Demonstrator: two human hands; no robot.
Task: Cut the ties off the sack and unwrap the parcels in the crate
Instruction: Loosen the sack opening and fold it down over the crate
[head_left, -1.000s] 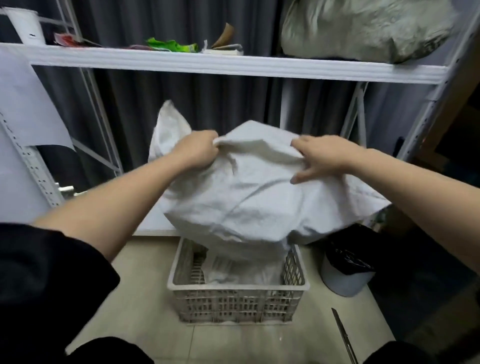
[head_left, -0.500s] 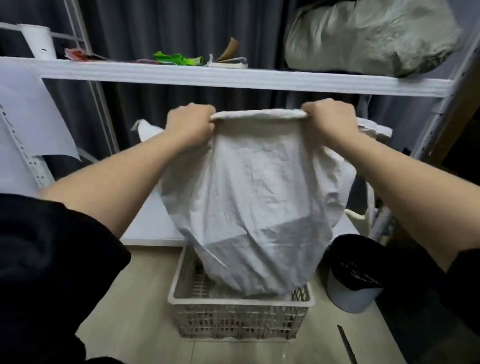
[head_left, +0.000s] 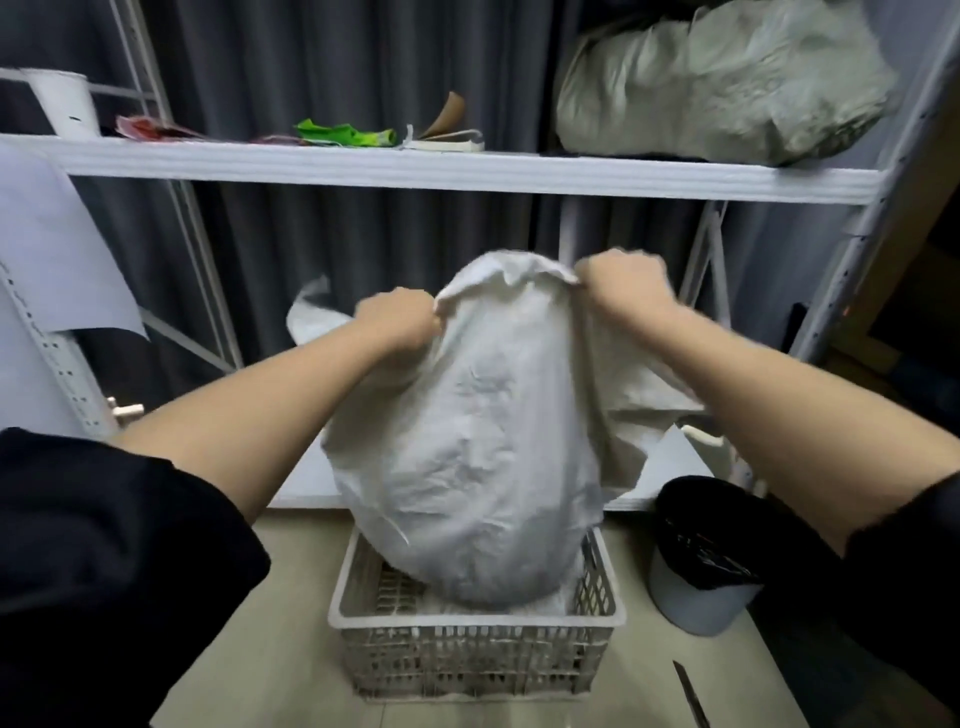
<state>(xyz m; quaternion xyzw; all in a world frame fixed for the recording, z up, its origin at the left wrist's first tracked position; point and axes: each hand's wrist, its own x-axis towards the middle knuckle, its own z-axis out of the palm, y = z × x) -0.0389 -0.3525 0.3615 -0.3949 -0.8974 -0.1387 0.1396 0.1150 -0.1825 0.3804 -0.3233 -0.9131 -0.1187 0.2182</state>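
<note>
A white woven sack (head_left: 472, 441) hangs bulging over a pale slatted plastic crate (head_left: 475, 623) on the floor, its lower end inside the crate. My left hand (head_left: 397, 322) grips the sack's upper edge on the left. My right hand (head_left: 621, 283) grips the same edge on the right, a little higher. White wrapping shows in the crate under the sack; the parcels themselves are hidden. A blade (head_left: 688, 693) lies on the floor at the lower right.
A white metal shelf (head_left: 415, 171) crosses above, holding a full sack (head_left: 717, 83), a white roll (head_left: 65, 104) and scraps. A bin with a black liner (head_left: 701, 556) stands right of the crate. Dark curtains hang behind.
Both hands have come down and closer together with the sack's edge. The sack has sunk lower into the crate and bulges more.
</note>
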